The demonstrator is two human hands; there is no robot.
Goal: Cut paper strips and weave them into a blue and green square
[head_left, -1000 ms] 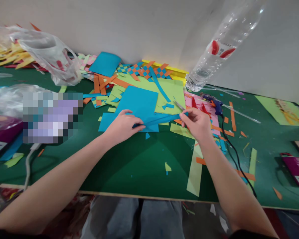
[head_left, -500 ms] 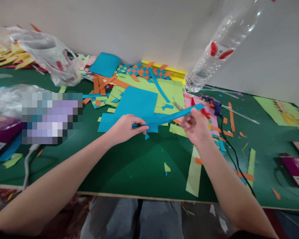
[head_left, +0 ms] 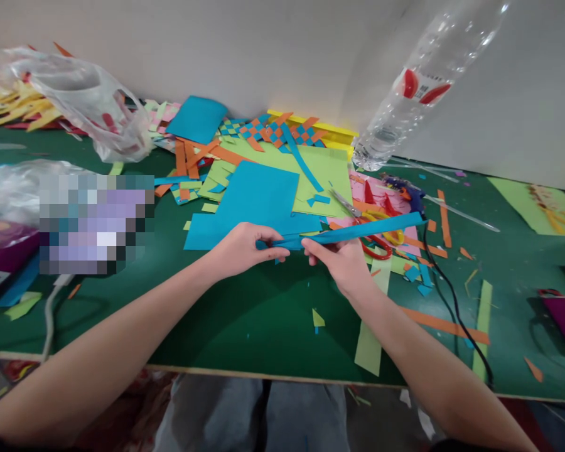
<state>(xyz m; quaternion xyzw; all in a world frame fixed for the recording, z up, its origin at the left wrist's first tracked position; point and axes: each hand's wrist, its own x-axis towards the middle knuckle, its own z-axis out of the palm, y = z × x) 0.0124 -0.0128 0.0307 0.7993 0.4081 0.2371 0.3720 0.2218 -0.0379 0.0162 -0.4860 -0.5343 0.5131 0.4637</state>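
Blue paper strip (head_left: 358, 231), green table (head_left: 245, 314), red-and-yellow scissors (head_left: 381, 235), orange-and-blue checkered weave (head_left: 277, 133).

A plain off-white wall (head_left: 193, 50) runs along the far side, bare and matt. Toward the right it meets a second, paler wall (head_left: 522, 113). The corner between them comes down to the far middle of the table (head_left: 245, 314). The table has a dark green top that fills most of the view and reaches both walls. Its near edge (head_left: 216, 369) is a thin strip of pale wood. Below that edge a bit of floor (head_left: 381, 411) shows, dim and grey, with paper scraps on it. The light is soft and even, and soft-edged shadows lie on the green top.
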